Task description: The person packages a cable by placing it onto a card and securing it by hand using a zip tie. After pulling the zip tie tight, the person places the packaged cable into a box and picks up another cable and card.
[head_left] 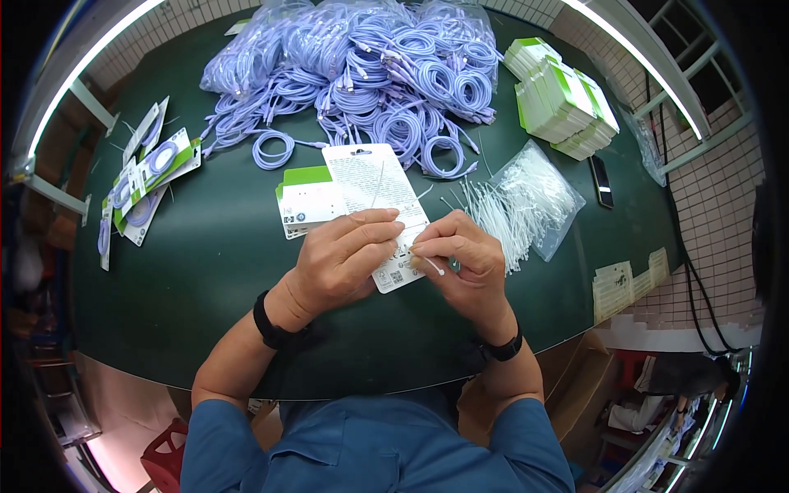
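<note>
My left hand (pixel 341 256) has its fingers closed along a white printed backing card (pixel 370 182) with a hang slot at its top. The card is tilted over the middle of the table, above a few green-and-white cards (pixel 311 202). A white cable tie (pixel 436 266) is pinched in my right hand (pixel 470 264), at the card's lower right. Thin white strands of cable tie also cross the card's face; my fingers hide where they pass through. Whatever lies behind the card is out of sight.
Coiled lilac cables (pixel 362 74), partly bagged, heap at the back. Stacked green-and-white cards (pixel 563 103) stand back right, near a phone (pixel 602 181). White cable ties (pixel 501 222) spill from a clear bag (pixel 555 201). Carded cables (pixel 148 181) lie at left.
</note>
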{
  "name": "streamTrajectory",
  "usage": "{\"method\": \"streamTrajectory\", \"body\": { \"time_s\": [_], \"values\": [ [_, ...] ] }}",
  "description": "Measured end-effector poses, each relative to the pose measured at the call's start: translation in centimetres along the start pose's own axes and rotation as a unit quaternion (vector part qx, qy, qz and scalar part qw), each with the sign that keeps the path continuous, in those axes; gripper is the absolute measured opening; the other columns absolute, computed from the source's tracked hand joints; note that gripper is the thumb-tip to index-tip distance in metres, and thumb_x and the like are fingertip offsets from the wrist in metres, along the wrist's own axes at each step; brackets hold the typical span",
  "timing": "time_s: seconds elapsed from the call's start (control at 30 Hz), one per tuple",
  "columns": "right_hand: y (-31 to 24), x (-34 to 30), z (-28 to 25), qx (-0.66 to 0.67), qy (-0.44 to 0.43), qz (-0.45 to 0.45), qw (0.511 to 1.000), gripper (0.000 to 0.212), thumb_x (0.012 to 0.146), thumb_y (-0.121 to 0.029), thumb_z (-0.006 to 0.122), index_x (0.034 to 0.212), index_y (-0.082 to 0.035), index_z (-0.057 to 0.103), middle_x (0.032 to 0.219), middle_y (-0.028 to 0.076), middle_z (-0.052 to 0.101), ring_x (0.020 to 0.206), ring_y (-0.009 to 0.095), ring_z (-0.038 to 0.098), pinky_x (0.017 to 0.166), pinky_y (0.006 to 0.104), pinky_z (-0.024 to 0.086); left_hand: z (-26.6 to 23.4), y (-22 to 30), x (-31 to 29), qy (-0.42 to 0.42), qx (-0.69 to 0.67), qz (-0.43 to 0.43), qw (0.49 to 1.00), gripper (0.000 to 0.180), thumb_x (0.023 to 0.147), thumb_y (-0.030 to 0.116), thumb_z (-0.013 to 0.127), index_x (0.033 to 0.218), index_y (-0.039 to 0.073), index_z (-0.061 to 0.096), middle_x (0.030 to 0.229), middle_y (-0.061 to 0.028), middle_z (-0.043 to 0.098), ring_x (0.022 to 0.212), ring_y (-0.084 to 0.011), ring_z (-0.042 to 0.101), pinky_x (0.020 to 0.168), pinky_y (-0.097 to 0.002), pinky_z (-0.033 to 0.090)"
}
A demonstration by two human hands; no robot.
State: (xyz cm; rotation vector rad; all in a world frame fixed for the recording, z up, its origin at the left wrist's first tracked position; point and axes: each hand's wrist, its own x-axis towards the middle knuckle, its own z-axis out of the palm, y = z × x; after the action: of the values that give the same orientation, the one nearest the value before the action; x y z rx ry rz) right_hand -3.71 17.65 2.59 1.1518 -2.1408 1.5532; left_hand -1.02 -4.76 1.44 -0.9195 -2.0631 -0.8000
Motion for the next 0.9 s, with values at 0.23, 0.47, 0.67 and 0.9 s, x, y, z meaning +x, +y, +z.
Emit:
{"method": "streamTrajectory", "body": {
  "time_s": [0.23,0.47,0.67,0.9],
  "values": [
    [-0.7,0.1,-3.0,0.178,-0.081,0.155,0.968,0.008,0.086,0.000,0.078,0.093,-0.001,0.076,0.093,0.010,0.072,0.084,0.018,0.065,0.073,0.0299,0.051,-1.4,3.7,1.4,-0.038,0.038,0.003,0.999,0.023,0.078,0.002,0.082,0.099,0.004,0.072,0.100,-0.0110,0.079,0.094,-0.0290,0.078,0.073,-0.0385,0.062],
    [-0.8,0.3,-3.2,0.364,-0.094,0.211,0.902,0.016,0.090,-0.014,0.078,0.094,0.001,0.074,0.094,0.010,0.069,0.086,0.018,0.059,0.076,0.0316,0.047,0.9,4.7,0.9,0.010,-0.128,-0.064,0.990,0.011,0.091,0.005,0.074,0.102,0.004,0.074,0.093,-0.0120,0.077,0.086,-0.0292,0.076,0.071,-0.0353,0.058],
    [-0.1,0.1,-1.2,0.270,0.105,0.150,0.945,0.016,0.088,-0.010,0.080,0.100,-0.001,0.074,0.098,0.009,0.065,0.087,0.018,0.058,0.077,0.0331,0.048,0.2,4.1,0.7,0.011,-0.256,-0.356,0.899,0.014,0.107,0.008,0.059,0.112,-0.001,0.069,0.096,-0.0121,0.075,0.086,-0.0175,0.071,0.076,-0.0303,0.057],
    [0.3,0.5,-0.1,-0.200,0.042,-0.128,0.971,0.032,0.074,-0.001,0.088,0.102,-0.010,0.077,0.096,0.005,0.064,0.086,0.022,0.058,0.074,0.0350,0.049,1.2,1.9,-0.4,0.112,-0.415,-0.464,0.775,0.021,0.112,0.011,0.051,0.122,-0.003,0.063,0.106,-0.0075,0.074,0.091,-0.0073,0.065,0.079,-0.0259,0.055]
  ]
}}
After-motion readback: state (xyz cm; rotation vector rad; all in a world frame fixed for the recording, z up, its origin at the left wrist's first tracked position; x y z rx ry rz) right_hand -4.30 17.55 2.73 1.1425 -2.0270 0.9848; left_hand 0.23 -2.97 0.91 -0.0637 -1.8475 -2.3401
